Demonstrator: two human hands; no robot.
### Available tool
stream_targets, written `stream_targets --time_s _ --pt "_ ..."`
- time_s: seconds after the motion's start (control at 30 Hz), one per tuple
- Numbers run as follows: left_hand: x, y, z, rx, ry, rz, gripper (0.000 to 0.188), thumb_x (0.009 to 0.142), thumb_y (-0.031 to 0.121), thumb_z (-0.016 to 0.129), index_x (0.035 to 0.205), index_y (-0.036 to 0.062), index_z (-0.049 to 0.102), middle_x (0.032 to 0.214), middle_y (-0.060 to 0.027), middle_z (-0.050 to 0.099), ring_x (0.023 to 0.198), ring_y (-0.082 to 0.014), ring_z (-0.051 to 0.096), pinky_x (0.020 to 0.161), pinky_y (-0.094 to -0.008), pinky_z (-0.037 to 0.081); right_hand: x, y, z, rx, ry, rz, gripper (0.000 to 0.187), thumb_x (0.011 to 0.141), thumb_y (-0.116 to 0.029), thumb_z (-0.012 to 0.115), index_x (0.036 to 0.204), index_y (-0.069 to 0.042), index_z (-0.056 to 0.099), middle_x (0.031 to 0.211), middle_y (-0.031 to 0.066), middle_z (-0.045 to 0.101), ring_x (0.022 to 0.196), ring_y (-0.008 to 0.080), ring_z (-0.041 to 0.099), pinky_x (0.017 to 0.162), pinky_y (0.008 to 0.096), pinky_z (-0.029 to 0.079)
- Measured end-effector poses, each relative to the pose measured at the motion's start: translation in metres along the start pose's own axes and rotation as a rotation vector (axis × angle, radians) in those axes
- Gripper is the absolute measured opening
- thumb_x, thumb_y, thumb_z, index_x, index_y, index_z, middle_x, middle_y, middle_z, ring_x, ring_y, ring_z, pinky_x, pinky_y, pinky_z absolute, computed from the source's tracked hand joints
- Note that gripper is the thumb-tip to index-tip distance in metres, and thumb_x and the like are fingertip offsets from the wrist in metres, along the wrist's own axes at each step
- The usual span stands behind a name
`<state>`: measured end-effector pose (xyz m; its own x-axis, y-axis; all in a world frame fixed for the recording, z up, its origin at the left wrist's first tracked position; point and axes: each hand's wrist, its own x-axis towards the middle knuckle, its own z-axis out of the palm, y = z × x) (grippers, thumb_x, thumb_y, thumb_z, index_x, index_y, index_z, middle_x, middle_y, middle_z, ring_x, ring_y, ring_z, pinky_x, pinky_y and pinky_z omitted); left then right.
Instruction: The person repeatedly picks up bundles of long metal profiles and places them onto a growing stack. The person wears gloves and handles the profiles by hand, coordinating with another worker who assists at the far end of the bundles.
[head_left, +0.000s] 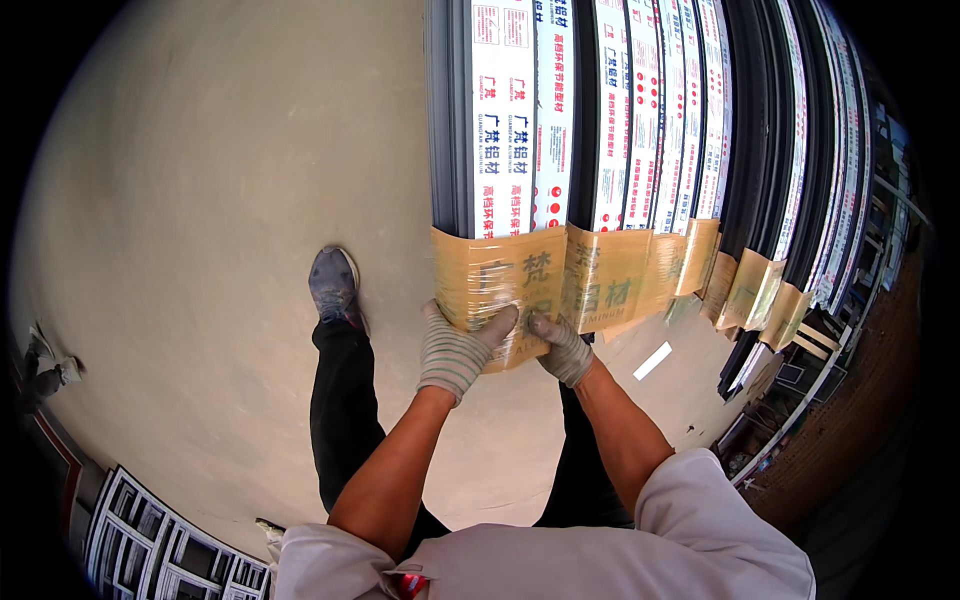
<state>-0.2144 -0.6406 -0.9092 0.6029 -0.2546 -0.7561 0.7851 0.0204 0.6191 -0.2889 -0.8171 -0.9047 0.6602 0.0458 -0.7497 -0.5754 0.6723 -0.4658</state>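
A bundle of long dark profiles (455, 130), faced with white and pale-blue printed film, stretches away from me. Tan printed wrapping (498, 275) covers its near end. My left hand (455, 352), in a striped knit glove, grips the left corner of this wrapped end, thumb on top. At the right corner my right hand (565, 350), gloved too, is closed on the same end with its thumb over the wrapping. The other fingers of both hands are mostly hidden at the sides and underneath.
Alongside on the right lie more wrapped bundles (607, 285), with others (755, 290) farther right. A white strip (652, 361) is on the concrete floor (220, 200). Dark-and-white frames (170, 540) stand at the lower left. My left shoe (334, 280) is left of the bundle.
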Motion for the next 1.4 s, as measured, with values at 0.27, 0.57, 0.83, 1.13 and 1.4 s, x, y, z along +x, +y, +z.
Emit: stream_targets --time_s 0.27,0.57,0.83,1.13,1.4 --pt "0.006 -0.004 0.006 -0.030 0.013 0.043 0.078 0.075 0.017 0.087 0.125 -0.0035 0.030 0.118 -0.0187 0.058 0.103 -0.0214 0.063 0.086 -0.0331 0.057 0.007 0.006 -0.011 0.008 0.042 0.025 0.065 0.080 -0.025 0.082 0.135 -0.008 0.052 0.125 0.0047 0.061 0.117 0.0195 0.058 0.100 0.0398 0.050" --pt "0.014 -0.016 -0.001 -0.016 0.095 0.046 0.079 0.077 0.017 0.087 0.128 -0.0049 0.032 0.120 -0.0196 0.057 0.105 -0.0226 0.063 0.090 -0.0329 0.055 0.016 0.007 -0.002 0.018 0.042 -0.014 0.060 0.083 -0.022 0.080 0.135 -0.007 0.052 0.124 0.0031 0.062 0.116 0.0162 0.059 0.098 0.0345 0.051" --pt "0.028 -0.022 -0.009 0.112 0.211 0.067 0.083 0.072 0.026 0.090 0.127 -0.0038 0.035 0.119 -0.0182 0.058 0.105 -0.0231 0.061 0.092 -0.0352 0.053 0.050 0.026 -0.016 0.096 -0.064 0.059 0.061 0.083 -0.031 0.081 0.132 -0.006 0.055 0.124 0.0050 0.063 0.111 0.0190 0.063 0.096 0.0350 0.053" --pt "0.025 -0.017 -0.005 0.044 0.170 0.122 0.072 0.079 0.022 0.086 0.129 -0.0012 0.040 0.119 -0.0160 0.060 0.103 -0.0217 0.063 0.090 -0.0342 0.054 0.043 0.019 -0.008 0.035 0.002 0.035 0.063 0.082 -0.034 0.082 0.132 -0.008 0.056 0.119 0.0033 0.065 0.110 0.0166 0.061 0.095 0.0343 0.051" --pt "0.005 -0.001 -0.005 0.306 0.129 -0.065 0.077 0.076 0.037 0.087 0.125 -0.0033 0.042 0.106 -0.0161 0.066 0.086 -0.0218 0.068 0.067 -0.0338 0.058 0.015 0.015 -0.003 0.054 0.004 0.063 0.065 0.081 -0.030 0.084 0.134 -0.007 0.055 0.121 0.0059 0.065 0.109 0.0200 0.063 0.096 0.0353 0.051"
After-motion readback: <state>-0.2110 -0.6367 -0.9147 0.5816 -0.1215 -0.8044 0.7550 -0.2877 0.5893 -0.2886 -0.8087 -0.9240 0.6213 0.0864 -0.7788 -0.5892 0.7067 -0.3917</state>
